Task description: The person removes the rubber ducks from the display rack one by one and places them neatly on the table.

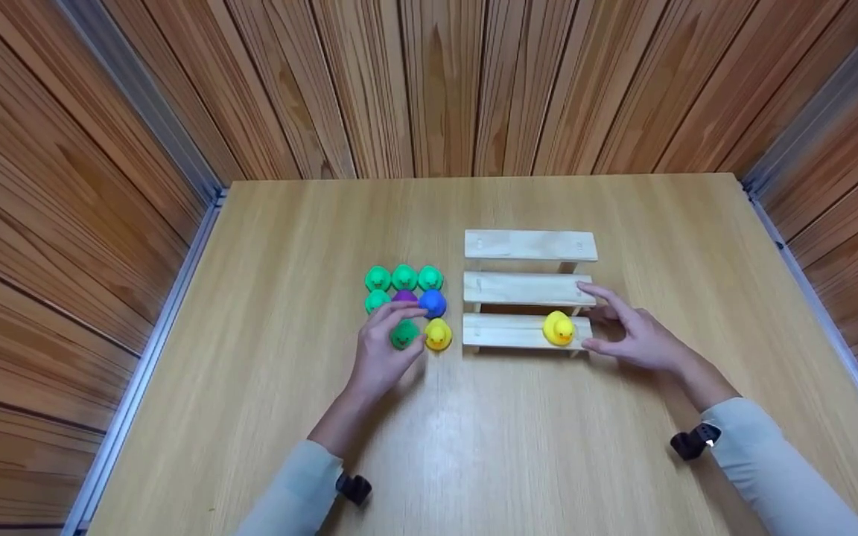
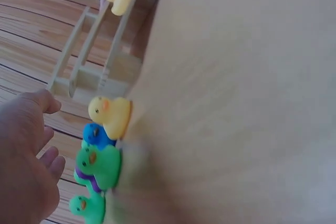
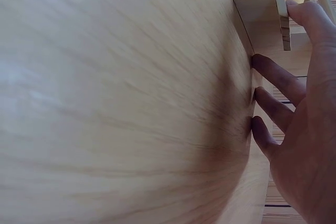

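Over the front of a group of toy ducks hovers my left hand (image 1: 386, 346), its thumb and forefinger parted above a green duck (image 1: 404, 334) and holding nothing. Next to it stands a yellow duck (image 1: 437, 335), with a blue duck (image 1: 433, 304) and a partly covered purple duck (image 1: 404, 297) behind. A second yellow duck (image 1: 558, 328) sits on the lowest step of a three-step wooden stand (image 1: 503, 287), towards its right end. At that end my right hand (image 1: 641, 336) is spread, thumb by the lowest step and forefinger at the middle one. The right wrist view shows the thumb (image 3: 307, 17) against the step's edge.
More green ducks (image 1: 404, 278) line the back and left of the group. The top step (image 1: 530, 245) of the stand is bare. Wood-plank walls (image 1: 444, 89) with metal edge rails (image 1: 146, 357) enclose the tabletop (image 1: 503, 447) at the back and sides.
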A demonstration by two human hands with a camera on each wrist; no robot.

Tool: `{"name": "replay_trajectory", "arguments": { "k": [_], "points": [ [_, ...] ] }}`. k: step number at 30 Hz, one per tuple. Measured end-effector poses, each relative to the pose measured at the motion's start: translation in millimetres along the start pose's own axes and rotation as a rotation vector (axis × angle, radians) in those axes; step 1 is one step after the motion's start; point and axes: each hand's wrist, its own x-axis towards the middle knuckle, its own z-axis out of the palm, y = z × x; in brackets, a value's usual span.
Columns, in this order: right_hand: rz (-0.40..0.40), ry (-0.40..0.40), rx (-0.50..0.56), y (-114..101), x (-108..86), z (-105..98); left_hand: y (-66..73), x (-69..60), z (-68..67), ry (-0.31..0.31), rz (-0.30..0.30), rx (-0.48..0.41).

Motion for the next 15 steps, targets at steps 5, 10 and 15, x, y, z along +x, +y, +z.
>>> {"name": "replay_trajectory", "arguments": {
  "k": [5, 10, 15],
  "points": [
    [0.006, 0.017, -0.035, -3, -1.2, 0, 10.6, 3.7, 9.7, -0.004, 0.057, -0.019],
    [0.011, 0.020, -0.039, -4, -1.5, 0, 22.8, 8.5, 22.0, -0.038, 0.102, -0.045],
    [0.014, 0.012, -0.037, -4, -1.5, 0, 35.2, 13.2, 35.5, -0.075, 0.152, -0.032]
  ]
}}
